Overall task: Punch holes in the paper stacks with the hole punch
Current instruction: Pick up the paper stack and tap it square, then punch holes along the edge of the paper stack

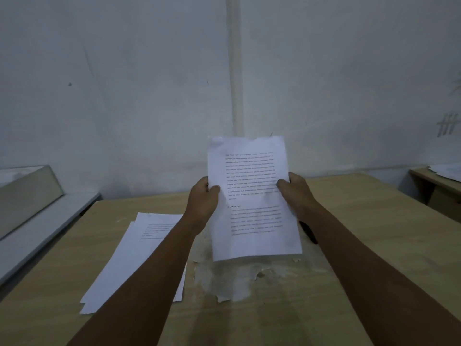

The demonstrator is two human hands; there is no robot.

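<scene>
I hold a thin stack of printed white paper (252, 198) upright above the wooden table (349, 245). My left hand (203, 202) grips its left edge and my right hand (293, 192) grips its right edge, thumbs on the front page. Another stack of printed paper (129, 260) lies flat on the table at the left, partly under my left forearm. A dark object (308, 232), possibly the hole punch, peeks out between the held paper and my right forearm; most of it is hidden.
The table's veneer is peeled and white (232, 280) below the held paper. A grey-white wall stands close behind. A low shelf with a slanted board (32, 193) is at the left. Another desk with papers (441, 181) is at the far right.
</scene>
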